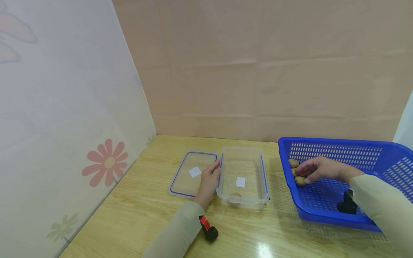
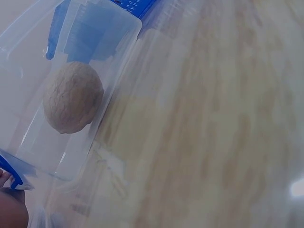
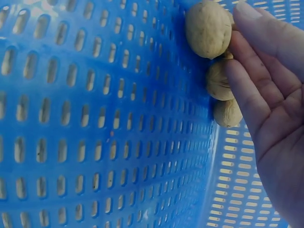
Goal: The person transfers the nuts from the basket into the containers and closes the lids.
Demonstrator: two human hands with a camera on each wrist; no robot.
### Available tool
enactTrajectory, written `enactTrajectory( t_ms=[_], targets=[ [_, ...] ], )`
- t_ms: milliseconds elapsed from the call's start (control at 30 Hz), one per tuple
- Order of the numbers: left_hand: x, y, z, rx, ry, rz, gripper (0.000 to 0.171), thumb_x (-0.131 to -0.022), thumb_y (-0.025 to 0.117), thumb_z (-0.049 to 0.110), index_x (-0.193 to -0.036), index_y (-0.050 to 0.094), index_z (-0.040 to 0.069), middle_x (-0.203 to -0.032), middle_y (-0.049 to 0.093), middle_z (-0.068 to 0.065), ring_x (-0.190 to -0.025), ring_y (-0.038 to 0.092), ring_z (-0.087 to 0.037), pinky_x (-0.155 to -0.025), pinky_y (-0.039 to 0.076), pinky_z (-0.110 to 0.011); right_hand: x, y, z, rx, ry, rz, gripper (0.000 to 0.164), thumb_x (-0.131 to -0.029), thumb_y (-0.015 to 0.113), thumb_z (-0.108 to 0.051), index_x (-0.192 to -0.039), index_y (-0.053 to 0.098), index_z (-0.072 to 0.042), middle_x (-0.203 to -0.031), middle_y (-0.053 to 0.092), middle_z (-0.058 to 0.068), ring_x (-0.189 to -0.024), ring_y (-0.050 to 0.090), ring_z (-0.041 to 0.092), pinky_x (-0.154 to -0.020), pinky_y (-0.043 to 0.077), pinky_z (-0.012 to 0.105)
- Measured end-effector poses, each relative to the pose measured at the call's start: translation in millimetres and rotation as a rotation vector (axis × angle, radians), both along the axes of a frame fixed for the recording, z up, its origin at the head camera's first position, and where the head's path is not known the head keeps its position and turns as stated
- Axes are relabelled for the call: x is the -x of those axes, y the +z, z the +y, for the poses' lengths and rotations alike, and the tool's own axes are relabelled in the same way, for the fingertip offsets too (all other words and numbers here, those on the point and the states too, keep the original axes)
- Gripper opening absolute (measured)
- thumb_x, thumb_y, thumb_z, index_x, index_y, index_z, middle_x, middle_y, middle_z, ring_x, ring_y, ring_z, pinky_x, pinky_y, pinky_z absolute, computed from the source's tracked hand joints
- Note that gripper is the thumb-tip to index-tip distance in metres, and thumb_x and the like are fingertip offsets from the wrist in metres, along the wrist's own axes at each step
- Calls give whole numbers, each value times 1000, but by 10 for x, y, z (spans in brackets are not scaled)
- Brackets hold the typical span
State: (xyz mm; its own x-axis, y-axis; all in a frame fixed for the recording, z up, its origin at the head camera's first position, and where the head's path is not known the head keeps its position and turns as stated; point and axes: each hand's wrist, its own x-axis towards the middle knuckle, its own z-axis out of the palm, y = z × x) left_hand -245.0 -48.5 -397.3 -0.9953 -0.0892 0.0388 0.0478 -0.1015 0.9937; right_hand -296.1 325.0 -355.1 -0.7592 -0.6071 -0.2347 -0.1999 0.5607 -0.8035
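Note:
My right hand (image 1: 322,169) reaches into a blue plastic basket (image 1: 332,224), its fingertips at several walnuts (image 1: 300,181) along the left wall. In the right wrist view, the thumb and fingers are spread apart beside a large walnut (image 3: 208,29), and two more walnuts (image 3: 220,81) sit past it. My left hand (image 1: 209,182) rests against the left side of a clear plastic container (image 1: 265,186), fingers stretched along it. A single walnut (image 2: 73,97) lies inside that container, near its front wall. Part of the left hand is out of sight in the left wrist view.
A clear lid (image 1: 180,175) with a blue seal lies flat left of the container, partly behind the left hand. White square labels show on the lid and container. A patterned wall (image 1: 80,107) borders the wooden table (image 1: 142,200) on the left, a tan wall behind.

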Motion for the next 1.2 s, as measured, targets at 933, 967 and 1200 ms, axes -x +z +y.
enactTrajectory(
  t_ms=[933,967,1200],
  targets=[
    [116,-214,-18,32,-3,15,40,-93,45,8,-132,49,5,-139,46,-8,-131,39,-26,-106,36,-37,25,-98,-25,-90,39,35,39,-73,75,-11,-103,63,11,-97,65,12,-81,59,4,-69,54,23],
    [115,-212,-18,33,-4,15,40,-93,45,8,-132,49,5,-140,45,-8,-132,38,-26,-107,35,-37,27,-93,-19,-95,39,48,38,-73,75,-11,-103,63,10,-97,64,10,-81,59,4,-69,54,23],
    [108,-189,-10,34,-6,34,39,-93,45,7,-132,48,3,-141,43,-11,-133,35,-28,-108,34,-39,40,-50,17,-85,25,71,40,-75,74,-13,-105,62,11,-100,66,11,-82,59,2,-69,54,24]
  ],
)
